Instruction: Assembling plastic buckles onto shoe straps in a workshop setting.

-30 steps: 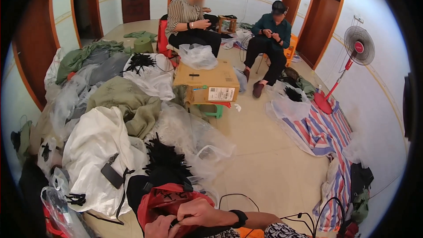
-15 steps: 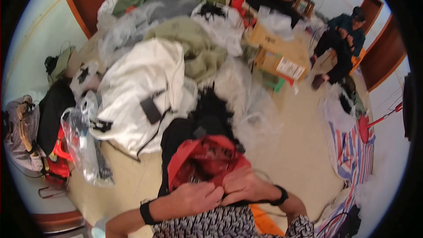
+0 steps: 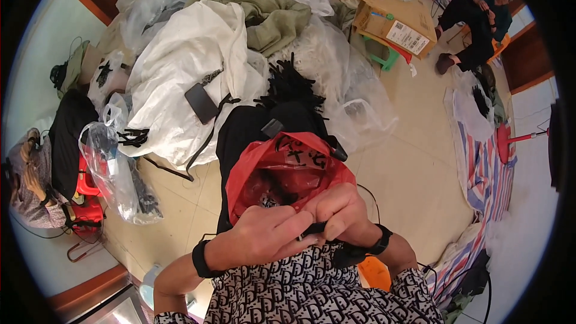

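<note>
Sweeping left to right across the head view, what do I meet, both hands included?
Mottled fabric bundle, clear plastic bag, flat black rectangle, left hand, right hand, striped sheet.

Makeshift workroom, likely in home, is suggested: tiled floor [image 3: 414,189] partly covered with sacks [image 3: 180,66], plastic bags [image 3: 114,165]; carton [image 3: 390,18] set on stool [image 3: 389,60]; striped sheet [image 3: 487,174] spread by wall [image 3: 534,189]; co-worker [image 3: 477,19] seated near door [image 3: 529,57].

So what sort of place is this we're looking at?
Likely a room used for small-scale handwork, perhaps in a home. A co-worker sits at the upper right, white sacking lies heaped on the tiled floor, and a bundle of black strips sits beyond the open red bag.
</note>
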A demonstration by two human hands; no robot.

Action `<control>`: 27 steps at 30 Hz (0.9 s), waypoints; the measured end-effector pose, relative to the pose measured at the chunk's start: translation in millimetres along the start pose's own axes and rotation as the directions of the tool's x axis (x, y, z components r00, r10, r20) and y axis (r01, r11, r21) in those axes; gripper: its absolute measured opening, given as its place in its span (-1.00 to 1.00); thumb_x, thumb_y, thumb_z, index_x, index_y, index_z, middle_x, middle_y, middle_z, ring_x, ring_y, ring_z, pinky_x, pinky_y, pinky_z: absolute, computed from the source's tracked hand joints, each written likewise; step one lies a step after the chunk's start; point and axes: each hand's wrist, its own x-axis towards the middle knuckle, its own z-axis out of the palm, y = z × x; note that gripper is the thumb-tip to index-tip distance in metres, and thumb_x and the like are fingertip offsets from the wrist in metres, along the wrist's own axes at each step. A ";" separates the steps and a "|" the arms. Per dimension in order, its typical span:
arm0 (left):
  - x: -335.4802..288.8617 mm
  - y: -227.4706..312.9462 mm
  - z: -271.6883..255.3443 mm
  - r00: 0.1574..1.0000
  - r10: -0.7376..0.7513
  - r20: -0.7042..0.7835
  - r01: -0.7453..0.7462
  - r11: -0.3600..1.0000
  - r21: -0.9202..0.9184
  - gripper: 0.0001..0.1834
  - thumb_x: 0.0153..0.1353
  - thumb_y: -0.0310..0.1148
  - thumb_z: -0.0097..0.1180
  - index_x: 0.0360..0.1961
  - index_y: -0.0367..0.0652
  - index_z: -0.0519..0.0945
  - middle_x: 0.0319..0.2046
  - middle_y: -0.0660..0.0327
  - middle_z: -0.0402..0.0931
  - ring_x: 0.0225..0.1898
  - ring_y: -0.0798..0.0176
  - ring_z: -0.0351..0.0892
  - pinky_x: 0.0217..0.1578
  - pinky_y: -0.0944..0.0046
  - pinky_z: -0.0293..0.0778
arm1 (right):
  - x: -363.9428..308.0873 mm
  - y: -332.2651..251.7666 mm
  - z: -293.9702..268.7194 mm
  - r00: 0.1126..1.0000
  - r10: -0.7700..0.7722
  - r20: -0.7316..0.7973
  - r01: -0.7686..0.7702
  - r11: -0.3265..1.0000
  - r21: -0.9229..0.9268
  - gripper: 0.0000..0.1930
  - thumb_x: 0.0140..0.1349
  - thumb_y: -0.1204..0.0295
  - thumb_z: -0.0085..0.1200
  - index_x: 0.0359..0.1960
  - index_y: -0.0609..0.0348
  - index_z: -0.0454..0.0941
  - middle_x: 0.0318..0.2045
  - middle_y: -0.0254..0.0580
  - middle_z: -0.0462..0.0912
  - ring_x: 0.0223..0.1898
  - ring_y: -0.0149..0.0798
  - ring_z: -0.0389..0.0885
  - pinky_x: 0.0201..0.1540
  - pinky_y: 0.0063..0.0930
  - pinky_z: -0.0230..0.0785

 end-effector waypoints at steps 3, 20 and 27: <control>0.3 1.4 1.6 1.000 -0.011 -0.015 0.011 1.000 0.026 -0.64 -0.16 -0.34 0.25 -0.34 -0.22 0.42 -0.70 0.29 0.25 -0.74 0.29 0.33 -0.77 0.36 0.23 | 2.2 -2.9 -2.8 0.959 -0.259 0.118 0.281 0.928 -0.246 -0.73 -0.26 0.53 0.22 -0.78 0.31 0.31 -0.76 -0.21 0.35 -0.70 -0.30 0.33 -0.63 -0.51 0.11; 9.1 2.9 8.2 0.998 -0.063 0.029 0.068 0.972 -0.227 -0.66 -0.16 -0.47 0.19 -0.29 -0.16 0.41 -0.66 0.26 0.31 -0.68 0.23 0.35 -0.74 0.30 0.25 | -17.5 -7.9 8.2 0.990 -0.008 -0.143 0.015 0.999 0.049 -0.86 -0.27 0.64 0.06 -0.80 0.37 0.34 -0.75 -0.18 0.39 -0.71 -0.38 0.34 -0.66 -0.55 0.15; 11.9 1.0 6.1 0.998 -0.049 0.050 0.057 0.983 -0.172 -0.64 -0.19 -0.50 0.20 -0.29 -0.18 0.40 -0.68 0.27 0.27 -0.72 0.24 0.32 -0.75 0.32 0.23 | -13.7 0.0 7.3 0.987 0.057 -0.149 0.015 0.896 0.444 -0.92 -0.31 0.67 -0.01 -0.81 0.42 0.36 -0.75 -0.06 0.39 -0.76 -0.30 0.35 -0.72 -0.55 0.21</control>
